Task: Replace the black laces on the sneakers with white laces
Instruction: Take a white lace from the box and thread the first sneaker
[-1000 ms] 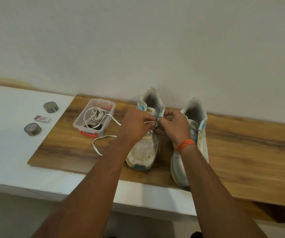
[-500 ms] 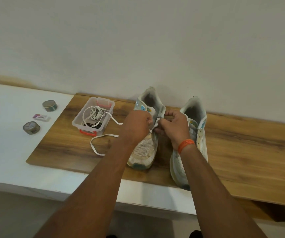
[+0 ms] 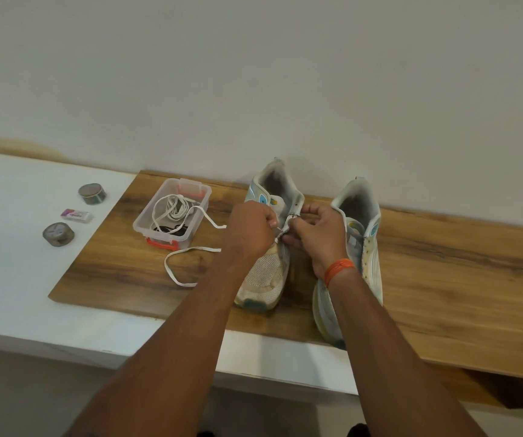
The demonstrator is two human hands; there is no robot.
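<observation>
Head view puts us right over both hands, working the left sneaker point(image 3: 264, 272) on the wooden board point(image 3: 442, 279). Our left hand point(image 3: 249, 230) is curled tight, pinching the white lace point(image 3: 187, 263) at the eyelets. Our right hand point(image 3: 320, 234) pinches the sneaker's right eyelet edge, fingers curled. The lace trails left in a loop across the board, towards the clear plastic box point(image 3: 172, 212), which holds another white lace beside something dark. The right sneaker point(image 3: 364, 234) stands just beside our right wrist.
</observation>
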